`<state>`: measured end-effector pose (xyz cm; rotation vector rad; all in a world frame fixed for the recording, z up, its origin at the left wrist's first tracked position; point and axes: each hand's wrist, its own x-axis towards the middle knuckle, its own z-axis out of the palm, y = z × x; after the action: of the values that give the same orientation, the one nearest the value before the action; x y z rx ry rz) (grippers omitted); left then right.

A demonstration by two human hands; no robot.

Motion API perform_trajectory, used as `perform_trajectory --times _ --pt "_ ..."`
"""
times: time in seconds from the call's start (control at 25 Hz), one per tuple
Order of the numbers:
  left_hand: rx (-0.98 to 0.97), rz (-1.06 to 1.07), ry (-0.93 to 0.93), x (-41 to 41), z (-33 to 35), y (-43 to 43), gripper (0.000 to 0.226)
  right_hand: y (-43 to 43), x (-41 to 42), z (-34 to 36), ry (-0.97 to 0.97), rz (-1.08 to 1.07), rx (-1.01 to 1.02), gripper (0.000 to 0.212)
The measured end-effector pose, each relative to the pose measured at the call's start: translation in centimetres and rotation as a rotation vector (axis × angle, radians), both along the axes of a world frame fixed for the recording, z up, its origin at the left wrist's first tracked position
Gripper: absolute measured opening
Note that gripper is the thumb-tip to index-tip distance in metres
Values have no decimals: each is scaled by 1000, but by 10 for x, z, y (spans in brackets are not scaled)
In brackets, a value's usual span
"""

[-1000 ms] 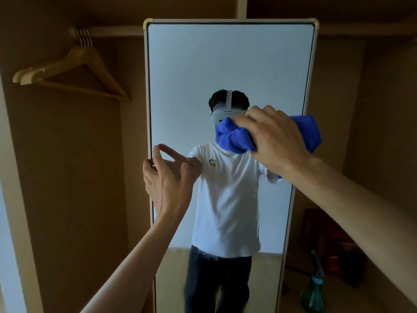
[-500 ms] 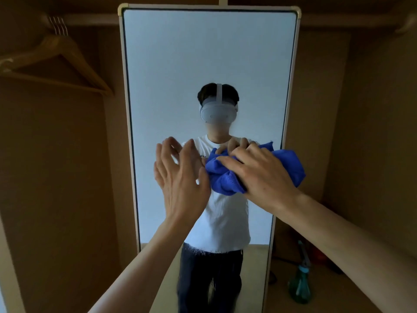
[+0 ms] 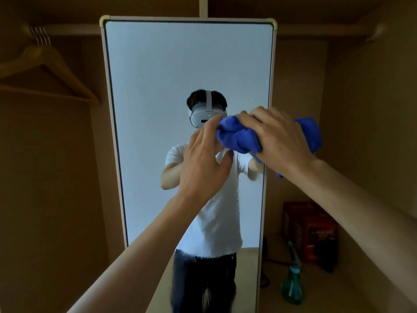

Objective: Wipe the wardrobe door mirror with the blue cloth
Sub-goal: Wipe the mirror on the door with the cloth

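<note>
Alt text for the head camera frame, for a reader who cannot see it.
A right hand grips a bunched blue cloth against the wardrobe mirror near its right edge, while the left hand reaches to the cloth's left end. Left hang wooden hangers; a green spray bottle stands lower right.

The tall, upright, white-framed mirror (image 3: 158, 75) carries droplets (image 3: 198, 256) low on its glass; the blue cloth (image 3: 237, 137), bunched, overlaps its right edge at mid-height
</note>
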<state>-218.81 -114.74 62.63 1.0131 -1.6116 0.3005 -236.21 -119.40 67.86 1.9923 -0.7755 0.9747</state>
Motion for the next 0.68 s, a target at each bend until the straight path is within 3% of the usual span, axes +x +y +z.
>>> perform_trajectory --times 0.44,0.56,0.68 --pt "14 83 -106 -3 -68 3 53 6 -6 -90 29 -27 140 45" --pt "25 120 -103 4 -70 8 59 8 -1 -102 -173 -1 269 41" --pt "1 220 -45 24 -66 14 59 8 8 -106 -369 -80 233 35"
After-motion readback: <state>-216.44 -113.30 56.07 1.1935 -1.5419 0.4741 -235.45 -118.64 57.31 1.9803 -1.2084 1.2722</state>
